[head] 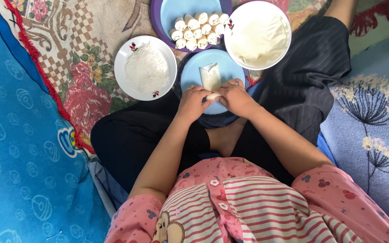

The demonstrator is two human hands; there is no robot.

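A pale dough wrapper (pixel 210 76) lies on a blue plate (pixel 190 74) resting on my crossed legs. My left hand (pixel 194 101) and my right hand (pixel 235 96) meet at the wrapper's near end, fingers curled over its rolled edge. The far end of the wrapper lies flat and folded inward. What is inside the roll is hidden by my fingers.
A white bowl of white shredded filling (pixel 146 68) sits left of the plate. A white bowl of stacked flat wrappers (pixel 258 36) sits at the right. Behind, a blue plate on a purple tray (pixel 169 13) holds several finished rolls (pixel 198 29). Patterned mats and blankets surround me.
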